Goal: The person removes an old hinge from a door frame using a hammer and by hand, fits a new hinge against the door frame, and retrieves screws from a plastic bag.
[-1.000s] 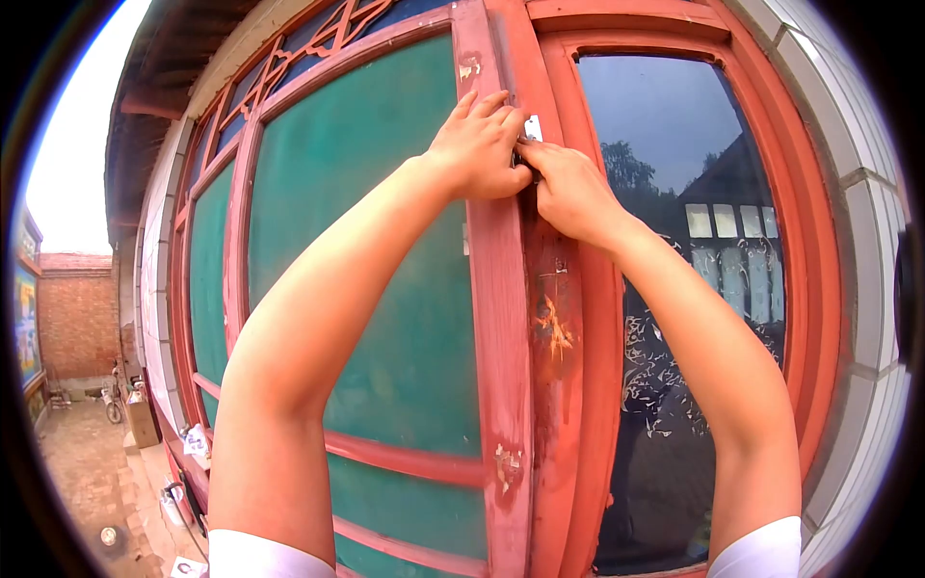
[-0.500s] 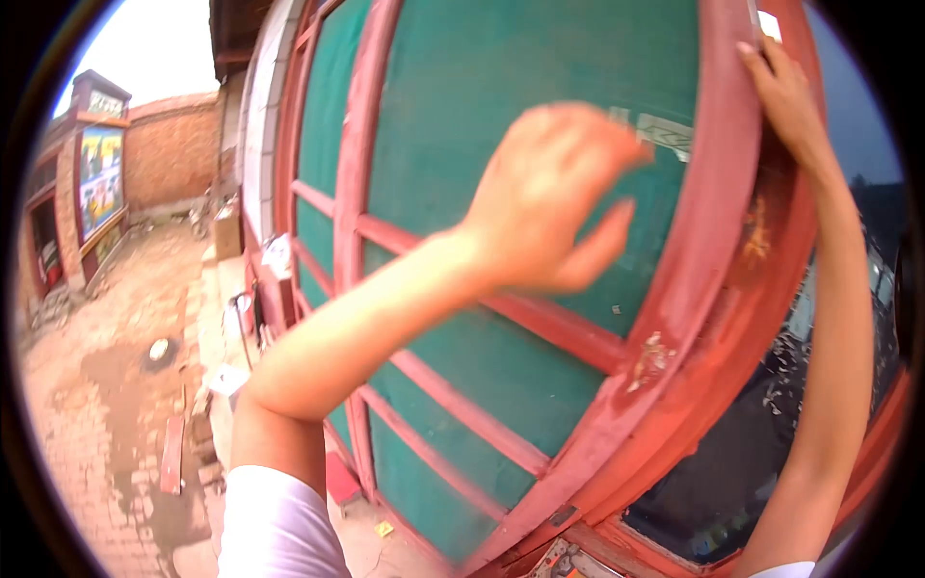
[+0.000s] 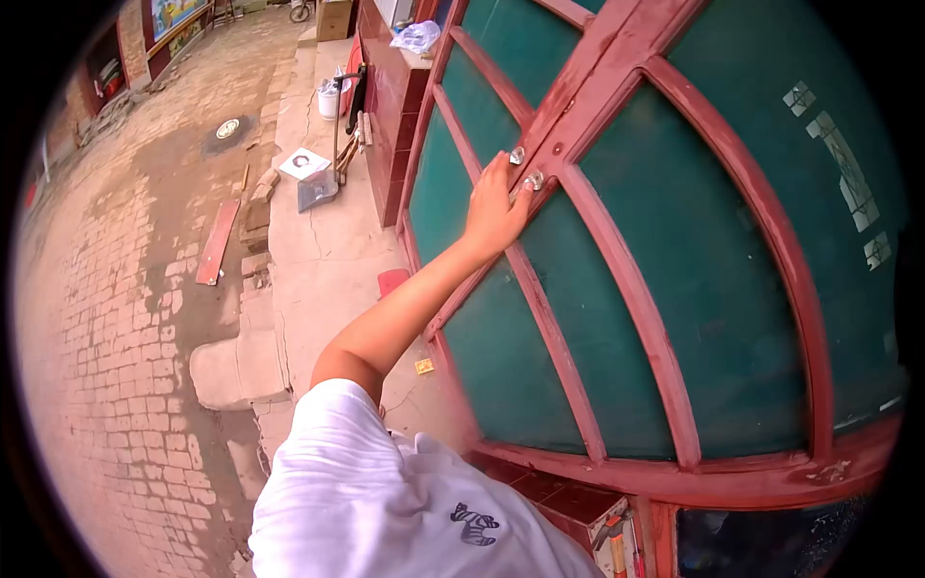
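Stands outdoors before a red wooden frame (image 3: 597, 87) with green panels (image 3: 694, 260), beside a concrete ledge (image 3: 332, 231) and brick paving (image 3: 125, 356) left of the hand. Reaches with the left hand (image 3: 496, 217), loosely open, thumb and a fingertip against two clear knobs (image 3: 534, 180). Shows a dustpan (image 3: 317, 191) to its left, beyond a tiled block (image 3: 390, 125), and a hammer (image 3: 615, 544) well below.

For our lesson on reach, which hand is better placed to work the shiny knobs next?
Probably the left hand: its fingertips are at the knobs on the red frame; the right is out of view.
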{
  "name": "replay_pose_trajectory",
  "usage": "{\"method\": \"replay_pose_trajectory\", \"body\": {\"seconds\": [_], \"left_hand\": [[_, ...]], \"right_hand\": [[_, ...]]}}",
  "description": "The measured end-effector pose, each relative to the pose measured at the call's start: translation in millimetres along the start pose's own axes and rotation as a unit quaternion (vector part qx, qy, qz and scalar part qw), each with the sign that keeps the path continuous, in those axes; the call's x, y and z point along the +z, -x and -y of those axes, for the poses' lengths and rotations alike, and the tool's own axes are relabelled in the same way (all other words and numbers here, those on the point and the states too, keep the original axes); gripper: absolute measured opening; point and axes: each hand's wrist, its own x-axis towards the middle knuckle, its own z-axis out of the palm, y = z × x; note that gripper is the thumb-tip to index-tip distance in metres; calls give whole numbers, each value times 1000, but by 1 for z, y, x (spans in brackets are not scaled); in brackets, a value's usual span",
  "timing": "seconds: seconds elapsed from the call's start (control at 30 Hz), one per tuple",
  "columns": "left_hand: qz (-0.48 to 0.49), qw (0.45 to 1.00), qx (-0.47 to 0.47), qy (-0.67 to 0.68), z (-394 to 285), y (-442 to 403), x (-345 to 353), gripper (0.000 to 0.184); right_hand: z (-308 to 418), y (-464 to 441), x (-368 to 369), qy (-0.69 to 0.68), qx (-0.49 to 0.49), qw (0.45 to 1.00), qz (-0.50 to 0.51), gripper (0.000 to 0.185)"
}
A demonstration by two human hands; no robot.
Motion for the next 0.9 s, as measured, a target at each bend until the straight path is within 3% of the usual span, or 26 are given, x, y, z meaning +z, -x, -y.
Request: {"method": "replay_pose_trajectory", "body": {"seconds": [0.13, 0.23, 0.33, 0.57, 0.73, 0.83, 0.9], "left_hand": [[111, 989, -98, 18, 8, -24, -1, 63], [101, 988, 38, -113, 39, -15, 20, 66], [109, 982, 72, -134, 50, -20, 21, 59], [141, 972, 125, -138, 64, -18, 25, 54], [136, 958, 171, -186, 64, -15, 30, 40], [107, 965, 134, -200, 66, -9, 45, 30], [61, 958, 163, -226, 64, -8, 47, 29]], "right_hand": [[59, 11, 36, -76, 0, 996, 46, 64], [99, 28, 64, -142, 5, 986, 84, 64], [143, 52, 92, -212, 10, 968, 132, 64], [259, 136, 146, -377, 30, 888, 263, 64], [341, 195, 167, -460, 56, 817, 342, 63], [388, 228, 176, -496, 73, 773, 389, 63], [418, 248, 181, -514, 84, 745, 417, 63]]}}
